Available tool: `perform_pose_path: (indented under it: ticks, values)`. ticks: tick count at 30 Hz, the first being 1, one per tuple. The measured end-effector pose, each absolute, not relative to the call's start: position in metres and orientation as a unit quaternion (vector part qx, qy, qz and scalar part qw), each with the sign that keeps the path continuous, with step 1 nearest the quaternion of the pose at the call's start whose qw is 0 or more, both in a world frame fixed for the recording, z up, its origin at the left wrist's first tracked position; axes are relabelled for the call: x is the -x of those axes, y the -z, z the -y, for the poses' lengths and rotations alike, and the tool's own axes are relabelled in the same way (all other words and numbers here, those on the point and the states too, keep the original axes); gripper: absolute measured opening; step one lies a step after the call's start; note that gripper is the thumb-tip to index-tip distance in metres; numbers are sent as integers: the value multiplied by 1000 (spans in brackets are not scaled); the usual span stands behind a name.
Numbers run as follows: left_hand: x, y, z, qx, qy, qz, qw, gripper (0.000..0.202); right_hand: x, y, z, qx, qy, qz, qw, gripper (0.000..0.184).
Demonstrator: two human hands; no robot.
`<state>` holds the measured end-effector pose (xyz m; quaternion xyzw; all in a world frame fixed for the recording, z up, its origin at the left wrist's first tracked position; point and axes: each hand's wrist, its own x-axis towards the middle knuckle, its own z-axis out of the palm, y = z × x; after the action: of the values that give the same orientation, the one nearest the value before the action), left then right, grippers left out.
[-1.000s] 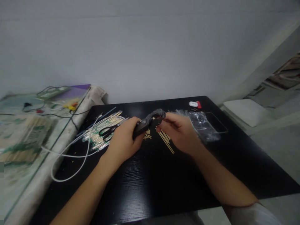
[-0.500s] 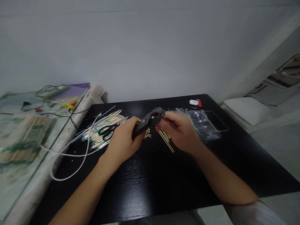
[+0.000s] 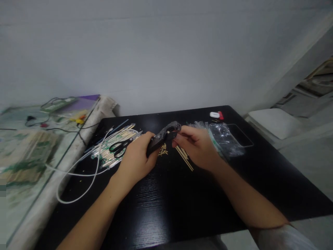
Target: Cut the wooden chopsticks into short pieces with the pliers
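Wrapped around the black tool (image 3: 158, 139), the left hand (image 3: 139, 151) on my feed holds it above the dark table (image 3: 187, 201), while the right hand (image 3: 199, 146) has thumb and finger together at its head, around what I cannot tell, with loose sticks (image 3: 186, 160) and short pieces (image 3: 163, 150) lying below.

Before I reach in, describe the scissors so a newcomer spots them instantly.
On the black table, find the wrapped pale sticks beside the left hand. The scissors lie on them; two black finger loops set them apart from the sticks and white cable.
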<state>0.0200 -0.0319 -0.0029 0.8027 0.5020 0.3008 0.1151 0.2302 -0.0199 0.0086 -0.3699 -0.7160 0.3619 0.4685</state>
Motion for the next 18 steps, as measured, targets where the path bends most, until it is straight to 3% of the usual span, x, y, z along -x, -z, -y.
perform_pose_path:
  ticks: [18]
  values:
    - [-21,16,26,-780,-276,-556,85,13,-225,-10,16,380,-379,706,462,29]
